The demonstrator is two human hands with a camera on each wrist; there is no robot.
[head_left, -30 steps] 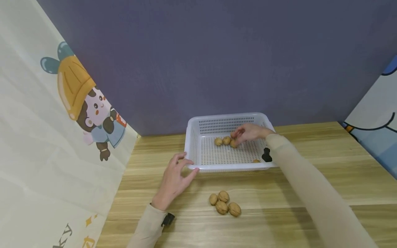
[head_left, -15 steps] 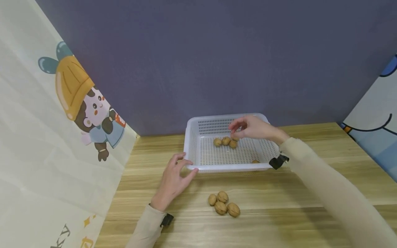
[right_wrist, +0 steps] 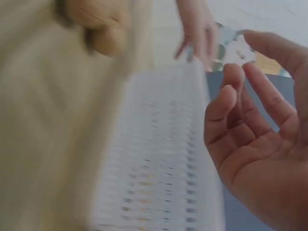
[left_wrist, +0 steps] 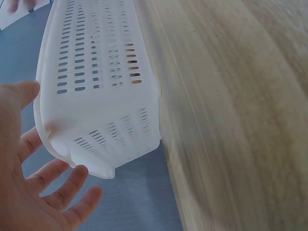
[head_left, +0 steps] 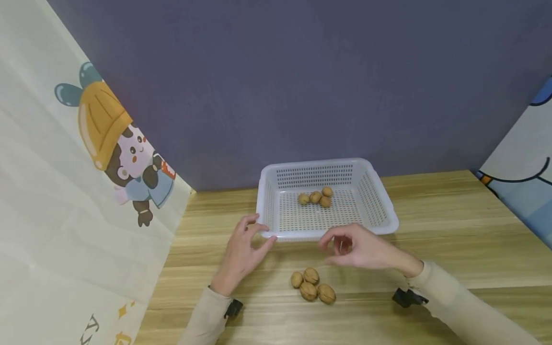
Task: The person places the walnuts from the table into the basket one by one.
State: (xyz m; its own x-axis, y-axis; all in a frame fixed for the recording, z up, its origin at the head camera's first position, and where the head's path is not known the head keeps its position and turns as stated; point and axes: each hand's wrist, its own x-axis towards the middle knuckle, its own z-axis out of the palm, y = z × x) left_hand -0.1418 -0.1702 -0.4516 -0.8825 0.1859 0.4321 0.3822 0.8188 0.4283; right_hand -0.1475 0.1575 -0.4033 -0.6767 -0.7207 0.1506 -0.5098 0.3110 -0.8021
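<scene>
My left hand point(head_left: 241, 251) rests at the near left corner of a white slotted plastic basket point(head_left: 297, 235), fingers spread and thumb at the rim. In the left wrist view the thumb tip touches the basket's edge, with the other fingers loosely extended around the corner. My right hand point(head_left: 362, 247) hangs in front of the basket's near rim, fingers loosely bent and nothing between them. Several walnuts point(head_left: 315, 197) lie grouped on the basket floor toward the back. Nearer me, on the table, sits a second cluster of several walnuts point(head_left: 308, 291).
The wood-grain table point(head_left: 435, 230) ends at a dark blue-grey wall point(head_left: 302, 86) close behind the basket. A pale sheet with a cartoon figure point(head_left: 133, 148) stands at the left, and another printed panel point(head_left: 522, 191) at the right. The right wrist view is blurred.
My right hand has withdrawn from the walnuts inside the basket, coming up and back toward me past the near rim. The left hand stays at its corner; the table walnuts look unmoved.
</scene>
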